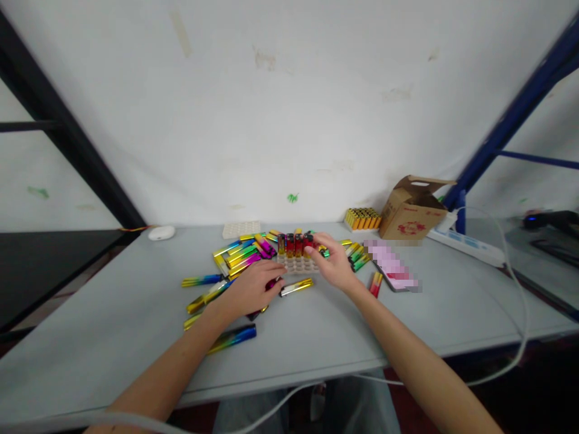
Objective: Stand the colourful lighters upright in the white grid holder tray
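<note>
Many shiny multicoloured lighters (242, 256) lie scattered on the grey table (136, 313). A white slotted tray (296, 265) in the middle holds a row of upright red lighters (294, 243). My left hand (251, 290) rests palm down on loose lighters just left of the tray, fingers curled over a pink one. My right hand (332, 260) reaches to the tray's right end, its fingertips at a red lighter in the row. A gold lighter (296, 287) lies between my hands.
A second white tray (241, 229) and a white oval object (161, 232) lie at the back left. A tray of yellow lighters (362, 218), an open cardboard box (411, 211), a white power strip (470, 246) and a pink packet (392, 266) sit to the right.
</note>
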